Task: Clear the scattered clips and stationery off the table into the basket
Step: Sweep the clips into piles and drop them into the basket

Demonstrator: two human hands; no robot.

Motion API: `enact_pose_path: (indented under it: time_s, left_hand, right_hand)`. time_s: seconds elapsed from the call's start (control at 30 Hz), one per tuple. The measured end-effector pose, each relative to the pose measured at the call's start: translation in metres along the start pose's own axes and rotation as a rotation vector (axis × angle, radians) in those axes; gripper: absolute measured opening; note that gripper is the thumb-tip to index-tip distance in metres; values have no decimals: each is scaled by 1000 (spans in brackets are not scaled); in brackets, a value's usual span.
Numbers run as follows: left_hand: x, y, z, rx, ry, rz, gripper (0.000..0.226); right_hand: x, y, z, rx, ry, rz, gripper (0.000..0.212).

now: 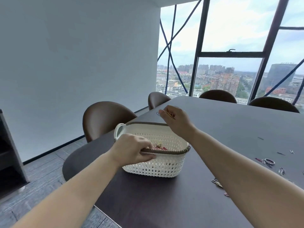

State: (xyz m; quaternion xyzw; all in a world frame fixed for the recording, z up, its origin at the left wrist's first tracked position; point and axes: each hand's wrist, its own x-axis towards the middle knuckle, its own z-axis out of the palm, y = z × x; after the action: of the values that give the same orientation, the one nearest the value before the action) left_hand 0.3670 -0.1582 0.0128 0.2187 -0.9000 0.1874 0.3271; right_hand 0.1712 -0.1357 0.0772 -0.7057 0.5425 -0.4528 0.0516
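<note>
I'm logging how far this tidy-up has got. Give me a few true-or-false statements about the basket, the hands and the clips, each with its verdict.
1. The left hand grips the near rim of the basket. True.
2. The basket is empty. False: red and pink items lie inside it.
3. The right hand holds small clips beyond the basket's far rim. True.
4. No clips are left on the table. False: scattered clips lie on it to the right of the basket.
5. The basket lies tipped on its side. False: it stands upright.
</note>
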Motion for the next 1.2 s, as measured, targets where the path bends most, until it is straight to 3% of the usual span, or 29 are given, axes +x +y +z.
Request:
enact_pose_path:
  time_s: [0.13,0.27,0.33,0.47,0.63,0.73,1.0,1.07,1.2]
  left_hand:
    - [-27,-16,-10,60,64,-108,63]
    - [-32,-4,-4,-42,78,-172,55]
    - [-29,3,-3,-47,78,-164,52]
    - [-21,14,3,-72,84,-165,53]
    - [-6,37,12,-65,82,-134,51]
    - [1,48,15,-84,81,-121,50]
    - [16,65,21,48,55,-173,58]
    - [21,75,22,94,30,-219,49]
    - [41,141,34,42,133,-4,32]
  right_hand:
    - [-12,5,0,-83,-108,-33,28]
    - [-18,13,6,-203,-318,82,20]
    - [-22,17,4,-323,-412,154,29]
    - [-32,16,-4,-390,-418,171,39]
    - [-48,28,-17,-469,-482,373,33]
    - [-54,31,-32,-399,-417,330,20]
    - [-103,26,-91,-281,-72,161,19]
    - [-127,35,-110,-307,-19,165,18]
    - [-184,73,-148,-414,-25,316,17]
